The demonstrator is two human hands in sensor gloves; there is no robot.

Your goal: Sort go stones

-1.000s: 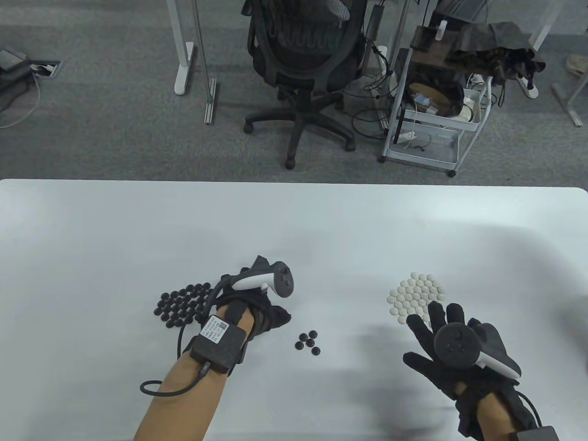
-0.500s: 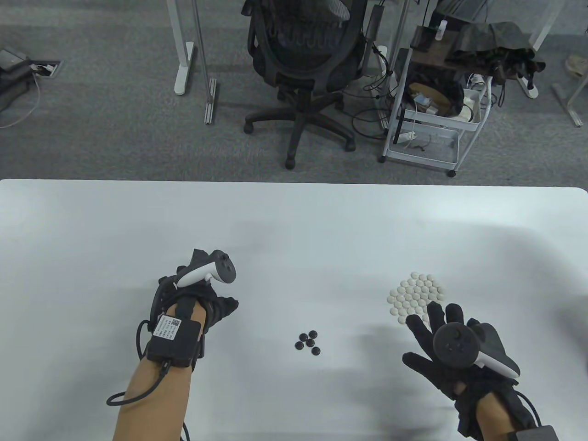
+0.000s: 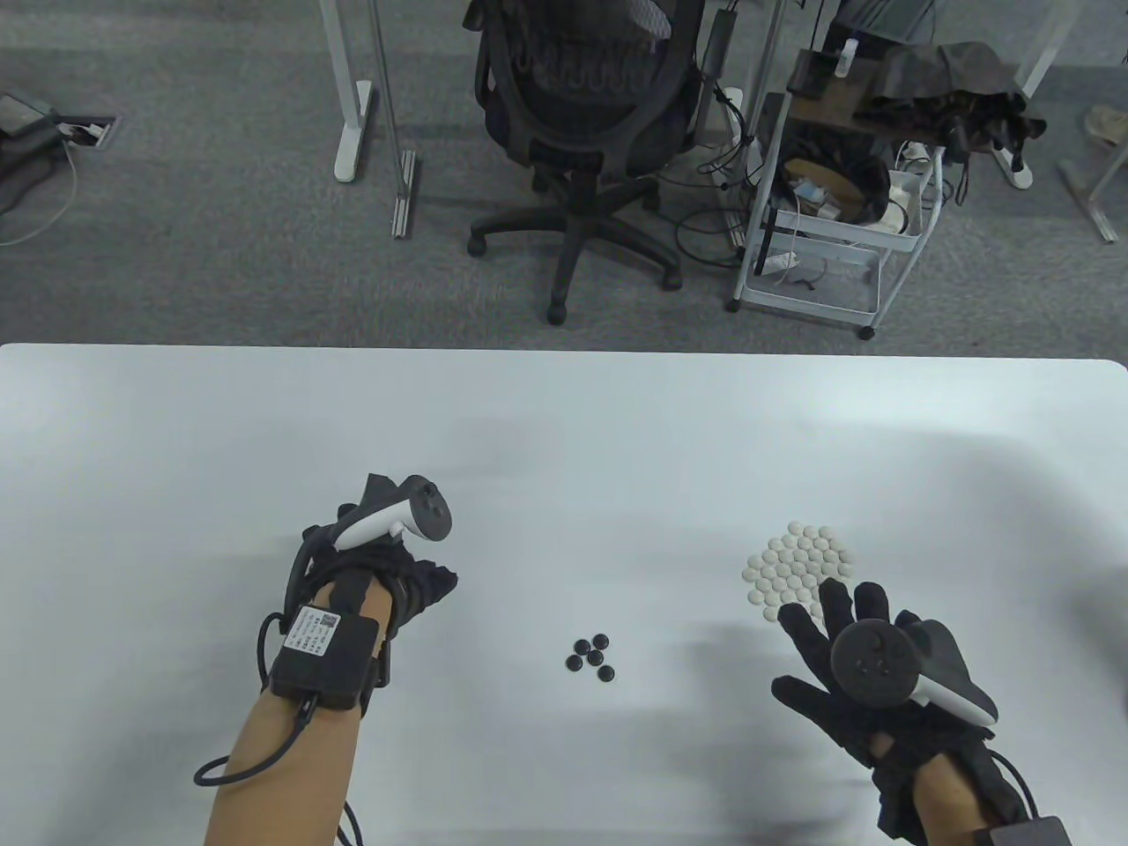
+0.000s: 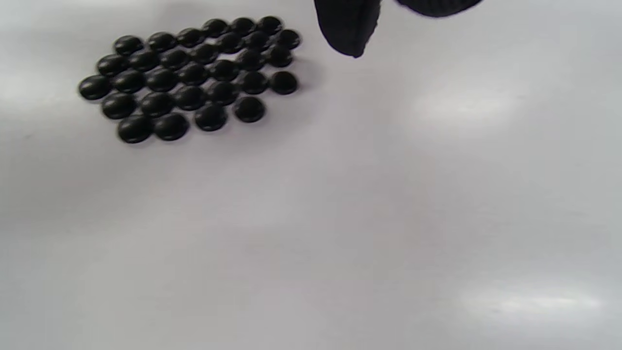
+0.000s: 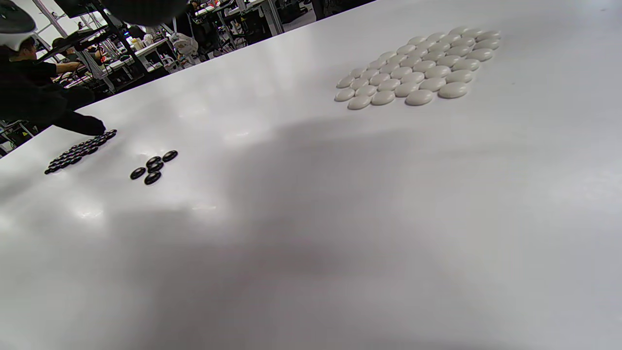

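Two gloved hands are held over the table.
The left hand [image 3: 388, 564] is turned on its side, with its fingers pointed down and its thumb stuck out to the right. The right hand [image 3: 846, 670] is held flat, and its fingers [image 3: 835, 604] are spread wide and kept straight.

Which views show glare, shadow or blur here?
Table view: sharp, with soft grey shadows on the table around both hands. Left wrist view: slightly soft, black stones a bit blurred, pale glare patches to the right. Right wrist view: a broad dark shadow crosses the foreground, glare spots near the loose black stones; white stones crisp.
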